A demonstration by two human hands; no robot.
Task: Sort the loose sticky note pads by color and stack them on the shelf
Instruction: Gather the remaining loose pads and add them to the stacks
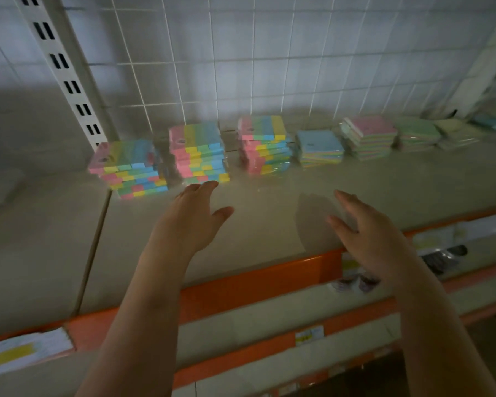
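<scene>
Beige shelf: carries all the sticky note stacks in a row along its back, in front of a white wire grid; orange front lip.
Left striped stack: pink, yellow, green and blue strips, wrapped in clear film, near the slotted upright.
Middle striped stack: same colours, just right of the first, taller.
Right striped stack: same colours, apart from the middle one by a narrow gap.
Blue-topped stack: low, just beside the right striped stack.
Pink-topped stack: pastel layers, next in the row.
Green stack: further right, blurred.
Pale yellow stack: at the far right, blurred.
Left hand: over the shelf, palm down, fingers straight and loosely spread, holding nothing; fingertips close to the foot of the middle striped stack, contact cannot be told.
Right hand: over the bare shelf, fingers straight and slightly apart, holding nothing, well apart from the stacks.
Lower shelves: orange-edged, with blurred packets.
</scene>
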